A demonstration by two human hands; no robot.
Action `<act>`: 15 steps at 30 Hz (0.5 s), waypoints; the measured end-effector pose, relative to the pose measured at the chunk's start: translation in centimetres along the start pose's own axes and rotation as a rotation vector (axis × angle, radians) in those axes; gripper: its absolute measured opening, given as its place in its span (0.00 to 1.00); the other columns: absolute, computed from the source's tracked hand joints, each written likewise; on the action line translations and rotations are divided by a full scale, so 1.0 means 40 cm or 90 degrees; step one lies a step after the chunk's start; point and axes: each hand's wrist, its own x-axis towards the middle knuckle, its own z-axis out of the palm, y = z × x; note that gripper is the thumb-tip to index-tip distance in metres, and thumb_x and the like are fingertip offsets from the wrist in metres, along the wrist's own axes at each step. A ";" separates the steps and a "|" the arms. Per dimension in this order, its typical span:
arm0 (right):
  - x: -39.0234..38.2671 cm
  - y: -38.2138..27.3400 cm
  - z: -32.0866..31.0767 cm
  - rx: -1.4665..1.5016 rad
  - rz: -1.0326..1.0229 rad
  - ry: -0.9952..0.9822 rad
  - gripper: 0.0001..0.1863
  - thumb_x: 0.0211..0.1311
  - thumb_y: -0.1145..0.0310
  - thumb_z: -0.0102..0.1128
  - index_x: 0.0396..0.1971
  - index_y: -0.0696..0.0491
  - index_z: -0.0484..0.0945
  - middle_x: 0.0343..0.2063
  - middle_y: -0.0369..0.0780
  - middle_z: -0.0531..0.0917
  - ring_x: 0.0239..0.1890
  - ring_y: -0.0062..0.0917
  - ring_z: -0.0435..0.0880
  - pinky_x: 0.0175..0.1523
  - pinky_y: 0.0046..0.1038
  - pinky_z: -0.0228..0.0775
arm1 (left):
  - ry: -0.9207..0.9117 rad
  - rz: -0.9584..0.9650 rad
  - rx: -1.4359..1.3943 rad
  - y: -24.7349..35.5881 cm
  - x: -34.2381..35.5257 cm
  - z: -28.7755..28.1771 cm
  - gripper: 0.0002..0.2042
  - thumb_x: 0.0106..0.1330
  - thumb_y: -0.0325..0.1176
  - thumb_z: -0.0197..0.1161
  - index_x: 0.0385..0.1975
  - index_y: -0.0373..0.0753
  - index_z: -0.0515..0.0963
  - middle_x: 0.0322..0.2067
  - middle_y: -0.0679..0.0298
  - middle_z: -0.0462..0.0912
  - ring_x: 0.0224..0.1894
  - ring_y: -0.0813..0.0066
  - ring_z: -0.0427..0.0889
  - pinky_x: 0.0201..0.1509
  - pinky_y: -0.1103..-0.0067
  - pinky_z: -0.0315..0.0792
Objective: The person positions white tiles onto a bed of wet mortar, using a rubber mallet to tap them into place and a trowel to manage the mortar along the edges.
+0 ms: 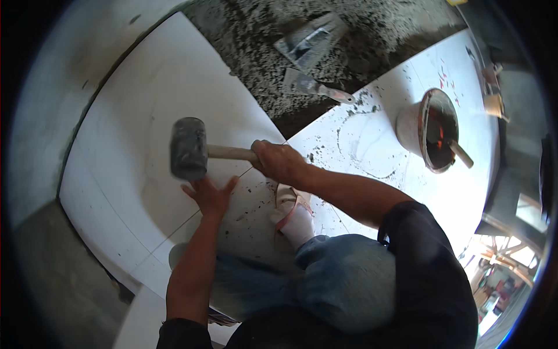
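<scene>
At the lower centre of the frame I see a bent knee in blue jeans (354, 279), and above it a foot in a sandal (295, 216). In the middle, the right hand (282, 163) has its fingers closed around the wooden handle of a mallet (189, 148). The black head of this mallet is left of centre, over the large white tile (151, 81). Just below the head, the left hand (210, 198) has its fingers spread wide; the head partly hides them, so I cannot tell if they press on the tile. On the white floor at the right is a bucket (410, 129), with a stick-like handle (462, 155) leaning out of it. Toward the upper centre, a scraper (334, 93) lies across the edge of the grey mortar (250, 58), near a wide flat tool (311, 43), perhaps a trowel.
</scene>
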 end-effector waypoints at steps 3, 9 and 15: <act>-0.012 0.006 -0.005 0.013 0.183 -0.127 0.18 0.66 0.53 0.50 0.36 0.55 0.68 0.29 0.48 0.81 0.30 0.45 0.82 0.35 0.43 0.76 | -0.003 -0.007 0.025 -0.008 -0.004 0.004 0.59 0.49 0.71 0.59 0.69 0.33 0.38 0.70 0.47 0.41 0.73 0.50 0.34 0.70 0.48 0.25; -0.024 0.022 -0.021 0.015 0.261 -0.203 0.20 0.64 0.49 0.52 0.34 0.53 0.69 0.28 0.46 0.81 0.30 0.45 0.82 0.34 0.43 0.74 | 0.003 0.008 0.013 -0.038 0.006 0.011 0.57 0.50 0.71 0.57 0.69 0.34 0.40 0.70 0.46 0.43 0.73 0.51 0.37 0.70 0.49 0.25; -0.079 0.057 0.002 0.034 0.118 -0.112 0.19 0.64 0.50 0.51 0.35 0.53 0.70 0.28 0.45 0.81 0.31 0.44 0.82 0.35 0.44 0.74 | -0.032 0.017 0.030 -0.030 0.013 0.002 0.58 0.50 0.70 0.59 0.68 0.31 0.41 0.69 0.45 0.44 0.73 0.51 0.36 0.69 0.47 0.27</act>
